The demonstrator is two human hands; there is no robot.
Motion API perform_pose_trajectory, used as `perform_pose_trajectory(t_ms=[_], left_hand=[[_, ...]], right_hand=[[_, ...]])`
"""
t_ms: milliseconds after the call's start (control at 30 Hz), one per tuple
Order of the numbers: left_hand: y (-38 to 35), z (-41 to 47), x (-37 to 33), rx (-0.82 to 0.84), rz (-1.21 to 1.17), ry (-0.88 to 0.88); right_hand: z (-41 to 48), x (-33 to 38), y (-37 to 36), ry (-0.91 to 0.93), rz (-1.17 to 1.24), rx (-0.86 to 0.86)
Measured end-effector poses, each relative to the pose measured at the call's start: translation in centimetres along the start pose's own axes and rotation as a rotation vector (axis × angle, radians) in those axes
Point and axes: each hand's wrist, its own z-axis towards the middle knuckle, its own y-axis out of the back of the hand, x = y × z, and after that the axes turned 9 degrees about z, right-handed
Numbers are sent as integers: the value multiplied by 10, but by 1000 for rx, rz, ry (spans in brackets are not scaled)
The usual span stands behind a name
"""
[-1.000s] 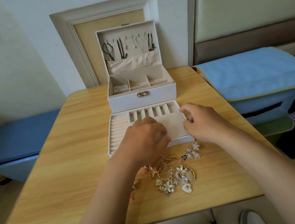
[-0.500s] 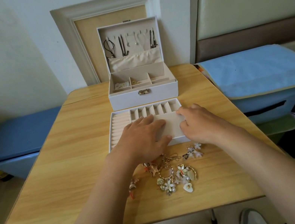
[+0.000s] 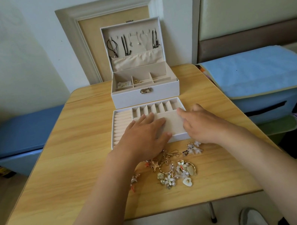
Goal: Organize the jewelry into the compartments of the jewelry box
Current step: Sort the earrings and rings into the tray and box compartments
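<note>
Lower centre of the frame: a loose pile of jewelry (image 3: 173,169) lies on the table, with gold hoops, white flower pieces, a heart charm and a thin chain. Its spread runs left to right across the frame.

Just above it, both hands lie flat, fingers straight and holding nothing. My left hand (image 3: 143,135) rests palm down over the wide front compartment of the tray (image 3: 123,122). My right hand (image 3: 203,122) rests along the tray's right edge.

The pile sits below both wrists in the frame, toward me, so I judge that either hand must draw back to reach it. The heel of the left hand overlaps the pile's upper left edge. The white flower pieces lie just beside the right wrist.

The tray shows ring rolls at its left and a row of narrow slots along its far side, all seemingly unfilled.

Above it stands the jewelry box (image 3: 146,95), lid upright, cords and necklaces hanging inside the lid, small gold items in two rear compartments.

The table (image 3: 69,166) is light wood grain. Blue bins (image 3: 19,139) flank it at both frame edges, and a pale picture frame (image 3: 109,6) leans on the white wall.
</note>
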Motion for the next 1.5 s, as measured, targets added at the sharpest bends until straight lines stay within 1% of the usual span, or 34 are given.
perform_pose_trajectory(t_ms=[100,200,267,367,433,533,667,800,933,1100,1267,1400,1500], left_hand=[[1,-7,4,-78,-119,31],[3,-18,11,-142,-206,41],[5,-26,16,-219,-225,34],[8,-39,25,-332,-228,43],[10,-48,30,-371,-247,45],[11,-63,37,-349,-258,63],[8,-80,50,-250,-307,130],[8,-94,63,-136,-361,189],[4,-101,69,-94,-327,193],[-6,-98,68,-91,-242,148],[-10,-93,66,-152,-237,132],[-8,-93,67,-198,-331,169],[-5,-91,66,-251,-411,210]], right_hand=[[-6,2,2,18,12,-44],[-13,4,4,51,16,-137],[-16,8,6,102,11,-196],[-20,18,5,194,58,-231],[-23,24,3,256,89,-245],[-29,32,0,300,100,-213],[-38,41,-5,305,126,-160],[-41,47,-9,301,148,-153],[-41,50,-13,311,162,-142],[-39,55,-19,322,166,-128],[-36,60,-20,322,184,-123],[-36,61,-20,320,192,-121],[-36,64,-21,328,189,-84]])
